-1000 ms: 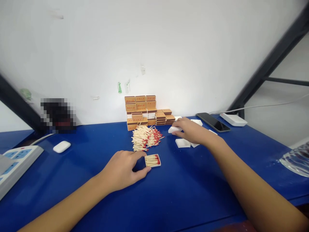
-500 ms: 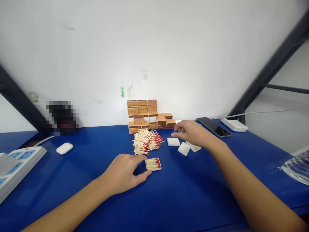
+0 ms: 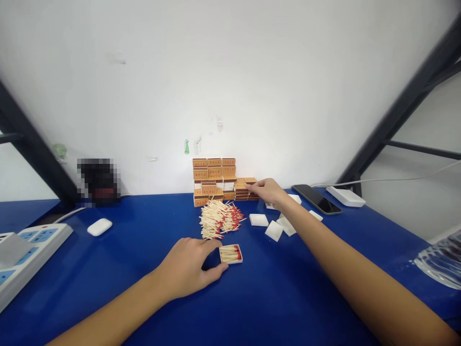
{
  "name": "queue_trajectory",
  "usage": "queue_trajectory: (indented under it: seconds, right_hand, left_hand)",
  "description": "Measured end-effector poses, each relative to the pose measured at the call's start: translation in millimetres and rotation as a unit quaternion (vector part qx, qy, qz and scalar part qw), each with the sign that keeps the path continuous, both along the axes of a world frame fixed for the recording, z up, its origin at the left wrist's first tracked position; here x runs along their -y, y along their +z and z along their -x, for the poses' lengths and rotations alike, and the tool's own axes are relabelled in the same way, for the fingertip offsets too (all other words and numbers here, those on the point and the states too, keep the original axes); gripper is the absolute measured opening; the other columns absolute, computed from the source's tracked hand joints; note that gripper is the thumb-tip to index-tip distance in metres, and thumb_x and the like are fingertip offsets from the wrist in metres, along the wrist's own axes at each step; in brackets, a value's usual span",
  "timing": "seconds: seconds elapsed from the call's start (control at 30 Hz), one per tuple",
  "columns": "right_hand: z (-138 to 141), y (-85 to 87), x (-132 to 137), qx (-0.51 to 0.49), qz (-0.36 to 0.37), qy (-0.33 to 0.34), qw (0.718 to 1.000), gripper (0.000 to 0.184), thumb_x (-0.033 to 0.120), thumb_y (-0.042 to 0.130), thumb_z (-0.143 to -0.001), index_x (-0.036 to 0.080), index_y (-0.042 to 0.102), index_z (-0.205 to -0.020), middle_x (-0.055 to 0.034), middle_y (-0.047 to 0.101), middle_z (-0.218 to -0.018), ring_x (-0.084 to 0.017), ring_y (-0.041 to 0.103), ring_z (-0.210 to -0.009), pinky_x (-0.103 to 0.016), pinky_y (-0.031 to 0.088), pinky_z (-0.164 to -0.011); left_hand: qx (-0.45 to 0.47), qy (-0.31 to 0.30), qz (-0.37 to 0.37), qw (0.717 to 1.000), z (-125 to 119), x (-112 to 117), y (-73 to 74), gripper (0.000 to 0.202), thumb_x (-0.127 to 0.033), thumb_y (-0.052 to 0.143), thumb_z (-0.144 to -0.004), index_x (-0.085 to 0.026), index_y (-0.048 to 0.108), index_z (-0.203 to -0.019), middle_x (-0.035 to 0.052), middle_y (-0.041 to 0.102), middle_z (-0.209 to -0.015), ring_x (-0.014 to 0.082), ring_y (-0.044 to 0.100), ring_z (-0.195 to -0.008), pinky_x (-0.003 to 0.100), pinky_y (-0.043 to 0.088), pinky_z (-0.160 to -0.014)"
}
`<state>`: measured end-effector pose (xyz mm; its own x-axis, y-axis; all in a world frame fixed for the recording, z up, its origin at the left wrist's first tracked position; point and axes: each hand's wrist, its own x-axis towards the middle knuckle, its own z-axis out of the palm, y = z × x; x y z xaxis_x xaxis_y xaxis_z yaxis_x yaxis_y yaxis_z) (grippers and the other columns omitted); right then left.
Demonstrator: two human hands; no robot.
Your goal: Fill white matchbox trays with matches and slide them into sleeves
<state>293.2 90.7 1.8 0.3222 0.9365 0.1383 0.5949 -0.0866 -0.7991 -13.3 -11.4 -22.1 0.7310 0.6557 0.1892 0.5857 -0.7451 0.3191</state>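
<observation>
My left hand [image 3: 190, 266] holds a small white matchbox tray [image 3: 242, 253] by its left end, thumb and forefinger on either side. Matches [image 3: 229, 254] with red heads lie in the tray, all pointing right. My right hand [image 3: 268, 191] reaches to the low stack of orange matchboxes [image 3: 241, 186], its fingers pinched on a matchbox at the top right of that stack. Just behind the tray is a heap of loose matches [image 3: 219, 218]. Several white trays [image 3: 258, 220] lie on the table below my right forearm.
A taller pile of orange matchboxes [image 3: 214, 171] stands against the wall. Right of it lie a black phone [image 3: 317, 199] and a white box [image 3: 345, 196]. At the left are a white earphone case [image 3: 100, 227] and a power strip [image 3: 39, 257]. Clear plastic [image 3: 441, 259] sits at the right edge.
My right hand has moved left from above the white trays to the low matchbox stack, and its fingers have closed. My left hand keeps the filled tray in place. The view has tilted up slightly.
</observation>
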Motion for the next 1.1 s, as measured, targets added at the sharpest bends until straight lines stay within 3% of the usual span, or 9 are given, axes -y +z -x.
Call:
queue_trajectory:
  seconds: [0.23,0.33,0.5,0.6,0.73,0.87,1.0,1.1]
  right_hand:
    - [-9,6.2,24,-0.028,0.000,0.033,0.999,0.048,0.062,0.070,-0.081,0.021,0.057,-0.060,0.0047,0.040,-0.049,-0.010,0.030,-0.045,-0.029,0.024,-0.045]
    - [-11,1.0,32,-0.005,-0.024,0.042,0.999,0.045,0.062,0.068,-0.082,0.019,0.064,-0.069,0.0003,0.053,-0.058,-0.013,0.042,-0.051,-0.029,0.032,-0.049]
    - [-1,-16.6,20,0.100,-0.097,0.031,0.990,0.050,0.056,0.082,-0.071,0.018,0.071,-0.102,-0.0091,0.069,-0.093,-0.024,0.062,-0.080,-0.034,0.045,-0.068]
    - [0,-19.6,8,0.184,-0.146,0.052,0.971,0.041,0.049,0.081,-0.073,0.019,0.072,-0.099,-0.0111,0.067,-0.100,-0.027,0.062,-0.091,-0.038,0.047,-0.078]
    - [-5,-10.1,14,0.190,-0.152,0.076,0.967,0.034,0.047,0.079,-0.078,0.019,0.072,-0.095,-0.0088,0.066,-0.097,-0.025,0.062,-0.089,-0.037,0.047,-0.079]
    - [6,8.9,49,0.112,-0.118,0.193,0.968,0.042,0.053,0.081,-0.079,0.021,0.071,-0.103,-0.0045,0.065,-0.091,-0.019,0.057,-0.078,-0.033,0.045,-0.069]
    - [39,23.8,89,0.091,-0.072,0.357,0.927,0.041,0.049,0.087,-0.076,0.023,0.070,-0.103,-0.0022,0.064,-0.087,-0.018,0.056,-0.076,-0.031,0.044,-0.066]
    - [58,26.2,104,0.074,-0.071,0.394,0.913,0.035,0.045,0.085,-0.081,0.024,0.068,-0.102,-0.0023,0.064,-0.090,-0.018,0.056,-0.078,-0.030,0.045,-0.067]
  left_hand:
    - [0.013,0.024,-0.048,0.998,3,-2,2.4,0.053,-0.058,0.060,-0.097,-0.022,0.065,-0.136,-0.0030,0.063,-0.063,0.0177,0.059,-0.053,0.028,0.036,-0.055]
    - [0.034,0.038,-0.093,0.994,7,-6,4.2,0.053,-0.057,0.055,-0.100,-0.020,0.062,-0.138,-0.0039,0.060,-0.061,0.0170,0.057,-0.051,0.028,0.036,-0.054]
    - [0.042,0.044,-0.124,0.990,9,-9,3.8,0.046,-0.052,0.056,-0.101,-0.021,0.065,-0.134,-0.0058,0.057,-0.058,0.0149,0.054,-0.048,0.027,0.036,-0.052]
    - [0.049,0.040,-0.149,0.987,10,-12,4.1,0.043,-0.050,0.056,-0.102,-0.021,0.065,-0.132,-0.0064,0.056,-0.057,0.0135,0.053,-0.047,0.026,0.036,-0.052]
    - [0.059,0.052,-0.166,0.983,16,-22,13.8,0.041,-0.050,0.054,-0.103,-0.020,0.069,-0.125,-0.0060,0.054,-0.056,0.0116,0.052,-0.047,0.025,0.037,-0.053]
    - [0.091,0.090,-0.097,0.987,22,-32,26.6,0.046,-0.055,0.059,-0.099,-0.020,0.068,-0.128,-0.0059,0.054,-0.060,0.0121,0.054,-0.053,0.024,0.040,-0.056]
    - [0.127,0.057,-0.031,0.990,23,-31,28.9,0.063,-0.056,0.073,-0.089,-0.024,0.060,-0.142,-0.0031,0.063,-0.079,0.0108,0.053,-0.059,0.024,0.043,-0.058]
    - [0.144,0.023,-0.008,0.989,20,-27,28.4,0.053,-0.050,0.074,-0.090,-0.027,0.065,-0.137,-0.0017,0.065,-0.087,0.0086,0.048,-0.058,0.023,0.042,-0.057]
